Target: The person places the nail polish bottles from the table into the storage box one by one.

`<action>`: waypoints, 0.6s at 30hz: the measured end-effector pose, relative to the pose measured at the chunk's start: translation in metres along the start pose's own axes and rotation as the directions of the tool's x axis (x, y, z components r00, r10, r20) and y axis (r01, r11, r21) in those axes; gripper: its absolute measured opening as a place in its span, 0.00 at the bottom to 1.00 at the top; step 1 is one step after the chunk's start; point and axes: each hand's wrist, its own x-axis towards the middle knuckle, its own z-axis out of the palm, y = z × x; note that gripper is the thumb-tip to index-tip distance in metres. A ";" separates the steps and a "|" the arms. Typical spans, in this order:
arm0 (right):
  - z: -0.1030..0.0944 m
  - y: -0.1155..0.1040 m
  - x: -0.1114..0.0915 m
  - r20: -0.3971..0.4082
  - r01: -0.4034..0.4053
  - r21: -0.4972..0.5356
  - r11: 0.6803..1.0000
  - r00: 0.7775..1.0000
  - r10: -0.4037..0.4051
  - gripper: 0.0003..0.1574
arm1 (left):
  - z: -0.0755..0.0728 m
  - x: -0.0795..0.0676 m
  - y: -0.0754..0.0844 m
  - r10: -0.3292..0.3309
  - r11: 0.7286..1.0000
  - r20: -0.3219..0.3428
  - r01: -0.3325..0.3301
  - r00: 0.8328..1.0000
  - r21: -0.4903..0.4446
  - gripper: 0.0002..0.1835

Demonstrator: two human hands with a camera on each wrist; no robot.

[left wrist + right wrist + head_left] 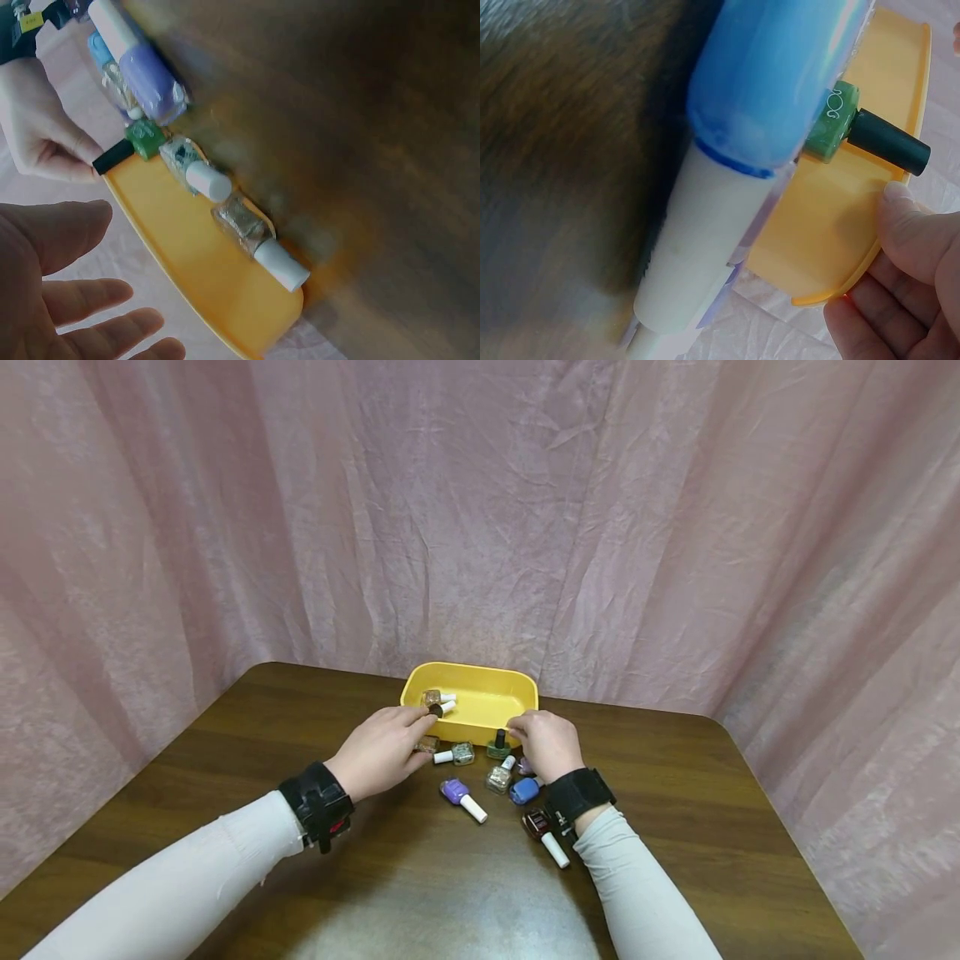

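My left hand (386,747) reaches to the near left side of the yellow tray (472,733). In the left wrist view its fingers are extended and spread, holding nothing. Just beyond its fingertips, a dark nail polish bottle (436,711) and a gold glitter one (431,697) lie inside the tray. My right hand (547,745) grips the tray's near rim, with the thumb (900,214) on the outer side and fingers bent beyond the rim. Beside that thumb is a green nail polish bottle (832,124) with a black cap, upright against the tray's outer wall.
On the wooden table (405,877), nail polish bottles lie loosely before the tray: a brown-gold one (427,744), a green glitter one (463,753), a silver-gold glitter one (498,779), a blue one (524,791), a purple one (453,791) and a dark red one (536,823). A pink curtain (480,527) hangs behind.
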 end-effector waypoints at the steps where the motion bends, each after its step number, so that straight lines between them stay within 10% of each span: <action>1: 0.000 0.000 0.000 0.001 0.000 0.001 1.000 1.000 0.000 0.03 | 0.000 -0.002 0.001 0.003 1.000 0.001 -0.003 1.000 -0.002 0.33; 18: 0.000 0.000 0.000 -0.003 -0.002 0.003 1.000 1.000 0.002 0.04 | 0.007 -0.014 0.008 0.015 1.000 0.054 -0.014 0.998 -0.013 0.33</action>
